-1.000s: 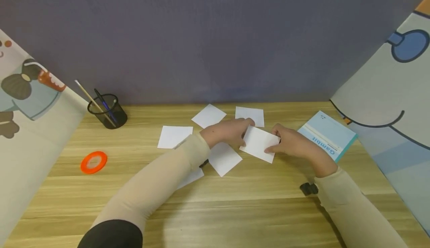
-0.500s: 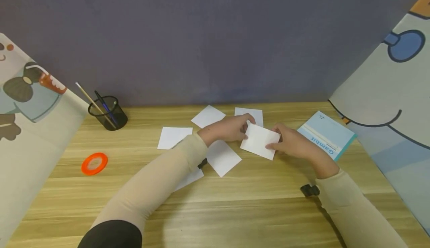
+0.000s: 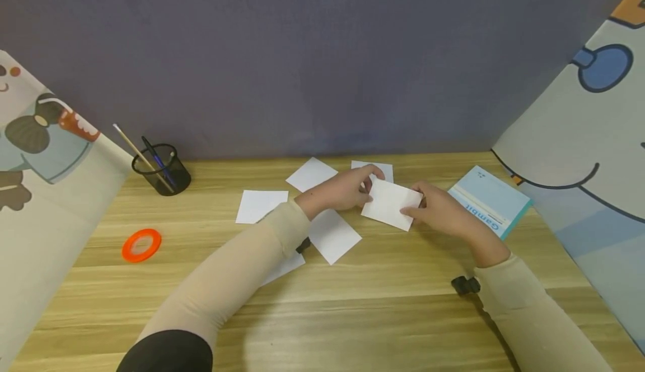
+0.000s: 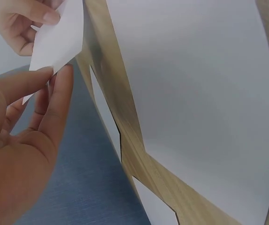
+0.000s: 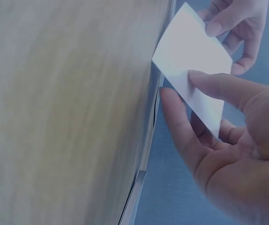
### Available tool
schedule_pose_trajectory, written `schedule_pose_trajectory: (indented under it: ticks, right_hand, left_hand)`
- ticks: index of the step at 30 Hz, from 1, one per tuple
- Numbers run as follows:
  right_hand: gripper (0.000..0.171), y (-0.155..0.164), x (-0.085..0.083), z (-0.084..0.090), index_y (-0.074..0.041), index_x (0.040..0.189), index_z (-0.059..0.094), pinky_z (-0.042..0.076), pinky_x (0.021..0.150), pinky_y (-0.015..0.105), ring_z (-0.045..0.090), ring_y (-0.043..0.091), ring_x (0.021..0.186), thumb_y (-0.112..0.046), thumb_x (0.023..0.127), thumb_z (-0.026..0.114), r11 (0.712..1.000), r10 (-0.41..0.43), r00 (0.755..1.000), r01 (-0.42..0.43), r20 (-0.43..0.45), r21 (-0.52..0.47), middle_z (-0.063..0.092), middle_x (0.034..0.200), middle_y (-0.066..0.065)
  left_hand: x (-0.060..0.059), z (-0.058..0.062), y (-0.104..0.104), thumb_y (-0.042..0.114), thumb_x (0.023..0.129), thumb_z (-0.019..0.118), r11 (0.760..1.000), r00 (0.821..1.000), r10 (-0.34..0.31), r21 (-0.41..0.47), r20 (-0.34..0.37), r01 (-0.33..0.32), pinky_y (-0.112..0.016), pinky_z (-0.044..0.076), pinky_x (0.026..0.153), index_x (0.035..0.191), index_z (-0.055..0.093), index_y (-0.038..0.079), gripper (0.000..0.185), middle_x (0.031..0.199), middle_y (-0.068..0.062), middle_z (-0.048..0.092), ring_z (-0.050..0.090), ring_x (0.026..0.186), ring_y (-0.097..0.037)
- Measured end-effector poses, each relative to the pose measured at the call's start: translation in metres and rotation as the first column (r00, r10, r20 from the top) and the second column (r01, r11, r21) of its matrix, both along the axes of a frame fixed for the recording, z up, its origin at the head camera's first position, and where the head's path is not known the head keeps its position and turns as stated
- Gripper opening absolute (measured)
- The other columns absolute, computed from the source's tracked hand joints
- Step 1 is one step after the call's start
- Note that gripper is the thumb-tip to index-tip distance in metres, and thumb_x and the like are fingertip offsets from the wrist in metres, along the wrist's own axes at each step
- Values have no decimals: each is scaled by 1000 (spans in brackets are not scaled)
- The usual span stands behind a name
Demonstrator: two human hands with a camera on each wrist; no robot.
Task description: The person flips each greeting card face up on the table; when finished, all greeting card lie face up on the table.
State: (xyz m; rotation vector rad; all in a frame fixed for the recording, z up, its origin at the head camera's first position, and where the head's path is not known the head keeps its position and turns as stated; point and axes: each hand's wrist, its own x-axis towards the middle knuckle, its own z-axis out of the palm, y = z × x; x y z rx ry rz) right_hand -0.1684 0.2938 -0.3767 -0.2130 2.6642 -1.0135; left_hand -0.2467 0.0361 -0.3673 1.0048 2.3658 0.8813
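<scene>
Between my two hands is a white square of paper (image 3: 389, 205), raised over the table and tilted. My left hand (image 3: 345, 189) pinches its left edge between thumb and fingers, as the left wrist view also shows. On the opposite edge, the thumb of my right hand (image 3: 439, 209) lies on the paper's face, with fingers behind it in the right wrist view. Similar white sheets lie around the left forearm: one near sheet (image 3: 334, 237), one left sheet (image 3: 261, 206), and two at the back. Another sheet (image 3: 283, 267) is partly covered by the left sleeve.
A light blue pack marked "Gambit" (image 3: 489, 197) lies right of my right hand. At the back left stands a black mesh pen cup (image 3: 168, 178) holding a pen and a stick. A flat orange ring (image 3: 127, 247) lies at the left. A dark wall (image 3: 322, 69) rises behind the table.
Both hands and the held paper have shifted slightly away, toward the wall. The paper stays between the two hands, and the loose sheets stay where they were.
</scene>
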Motion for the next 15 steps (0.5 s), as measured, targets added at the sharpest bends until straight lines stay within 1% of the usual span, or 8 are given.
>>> schedule_pose_trajectory:
  ticks: [3, 6, 9, 13, 15]
  right_hand:
    - [51, 1, 0, 1, 5, 141, 49, 60, 71, 35, 72, 22, 91, -25, 106, 69, 1000, -13, 999, 13, -32, 16, 69, 116, 23]
    - [48, 2, 1, 2, 4, 138, 51, 56, 68, 33, 72, 21, 88, -28, 106, 68, 1000, -18, 998, 19, -60, 24, 71, 112, 21]
    - [47, 3, 1, 1, 4, 137, 51, 55, 66, 33, 72, 21, 86, -29, 107, 67, 1000, -22, 997, 23, -73, 14, 72, 110, 21]
    - [47, 3, 3, 2, 3, 137, 51, 54, 63, 33, 71, 23, 86, -32, 108, 65, 999, -37, 996, 38, -86, 9, 71, 111, 21]
    - [48, 3, 3, 2, 3, 137, 50, 54, 63, 33, 70, 25, 87, -33, 108, 64, 999, -44, 995, 45, -91, 4, 71, 112, 22]
  left_hand:
    - [1, 1, -1, 13, 107, 64, 999, 1000, 5, 46, -5, -4, -30, 59, 92, 153, 46, 23, 51, 126, -4, 61, 68, 116, -19]
    - [2, 0, 0, 12, 108, 63, 998, 999, 6, 64, -42, -3, -31, 59, 96, 153, 47, 22, 49, 128, -4, 60, 68, 117, -19]
    - [3, 1, 1, 11, 109, 60, 998, 997, 22, 62, -81, -17, -31, 58, 97, 152, 48, 22, 46, 129, -4, 61, 67, 118, -18]
    - [5, 2, 2, 11, 110, 57, 998, 992, 43, 59, -122, -36, -30, 58, 91, 152, 49, 24, 45, 131, -3, 62, 67, 118, -18]
    - [5, 2, 2, 11, 110, 56, 997, 989, 44, 62, -143, -35, -29, 58, 89, 152, 50, 23, 45, 131, -3, 63, 66, 118, -17]
